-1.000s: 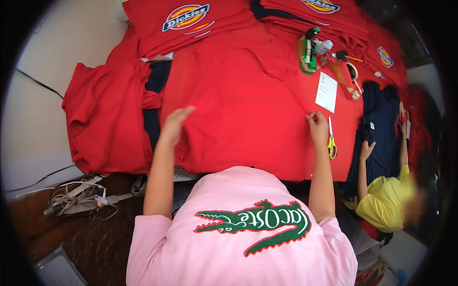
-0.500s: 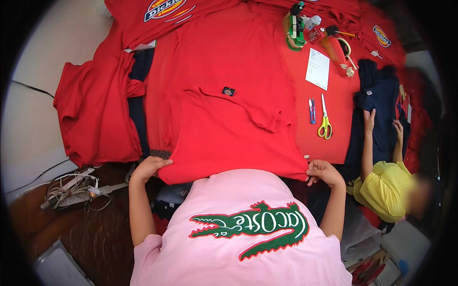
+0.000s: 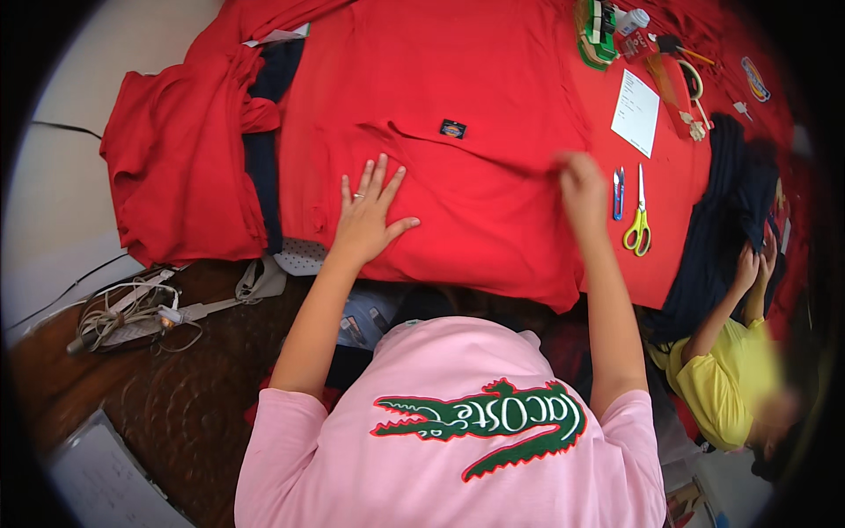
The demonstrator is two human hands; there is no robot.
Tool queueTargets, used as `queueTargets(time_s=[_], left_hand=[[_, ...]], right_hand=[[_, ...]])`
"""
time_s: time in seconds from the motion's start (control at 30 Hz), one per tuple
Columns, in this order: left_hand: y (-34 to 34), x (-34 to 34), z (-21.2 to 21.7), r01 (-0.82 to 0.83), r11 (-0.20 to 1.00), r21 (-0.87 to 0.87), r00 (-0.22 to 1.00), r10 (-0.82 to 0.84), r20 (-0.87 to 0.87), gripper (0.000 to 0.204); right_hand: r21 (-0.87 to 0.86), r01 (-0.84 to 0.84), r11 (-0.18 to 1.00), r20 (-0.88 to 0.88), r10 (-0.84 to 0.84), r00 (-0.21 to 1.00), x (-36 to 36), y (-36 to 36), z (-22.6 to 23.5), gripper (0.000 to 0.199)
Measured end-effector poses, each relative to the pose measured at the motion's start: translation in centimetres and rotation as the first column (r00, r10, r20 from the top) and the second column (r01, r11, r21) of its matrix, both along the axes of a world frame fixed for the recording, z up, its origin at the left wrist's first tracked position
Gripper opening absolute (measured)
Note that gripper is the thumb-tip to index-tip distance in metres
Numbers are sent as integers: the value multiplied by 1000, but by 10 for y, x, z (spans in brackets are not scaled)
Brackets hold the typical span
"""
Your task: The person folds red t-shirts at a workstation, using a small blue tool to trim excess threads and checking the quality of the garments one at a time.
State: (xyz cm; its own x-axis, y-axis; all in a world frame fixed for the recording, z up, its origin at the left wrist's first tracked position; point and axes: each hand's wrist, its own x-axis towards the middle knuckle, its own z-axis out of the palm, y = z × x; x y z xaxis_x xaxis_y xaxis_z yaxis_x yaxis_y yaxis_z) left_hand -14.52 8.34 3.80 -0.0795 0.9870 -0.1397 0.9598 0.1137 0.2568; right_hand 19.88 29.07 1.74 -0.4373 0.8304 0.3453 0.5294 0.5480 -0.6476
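Note:
A red shirt lies spread on the red table surface, its dark neck label facing up. My left hand rests flat on the shirt's left part, fingers spread, a ring on one finger. Over the shirt's right edge is my right hand, bent at the knuckles and smeared by motion; whether its fingers hold fabric cannot be made out. The shirt's bottom edge hangs at the table's front, close to my body.
Right of the shirt lie blue thread snips, yellow-handled scissors and a paper slip. A green tape dispenser stands behind. Red garments pile at left. A co-worker in yellow handles dark garments.
Both hands have left the shirt's bottom corners and moved farther onto the table. The left now lies flat on the fabric; the right is at its right side. The view has shifted.

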Motion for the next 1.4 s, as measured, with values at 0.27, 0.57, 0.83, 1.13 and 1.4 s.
queueTargets(time_s=[0.27, 0.57, 0.83, 1.13, 1.4], left_hand=[[1, 0, -9, -16, 1000, -13, 999, 16, -47, 95], [47, -16, -24, -66, 995, 76, 991, 74, -108, 77], [117, -76, -37, -73, 950, 304, 995, 91, -43, 56], [124, -58, -14, -255, 825, 504, 963, 265, 53, 18], [135, 20, -5, 62, 874, 481, 910, -248, 333, 17]], right_hand=[[-170, 416, 893, -270, -449, 852, 18, 45, 35, 23], [-12, -184, 983, 424, 172, 889, -17, -65, 3, 55], [130, 107, 986, 418, -152, 896, -37, 39, 10, 31], [124, 417, 900, 300, -435, 849, -8, 51, 10, 29], [170, 521, 837, 496, -529, 688, 64, -6, 6, 27]])
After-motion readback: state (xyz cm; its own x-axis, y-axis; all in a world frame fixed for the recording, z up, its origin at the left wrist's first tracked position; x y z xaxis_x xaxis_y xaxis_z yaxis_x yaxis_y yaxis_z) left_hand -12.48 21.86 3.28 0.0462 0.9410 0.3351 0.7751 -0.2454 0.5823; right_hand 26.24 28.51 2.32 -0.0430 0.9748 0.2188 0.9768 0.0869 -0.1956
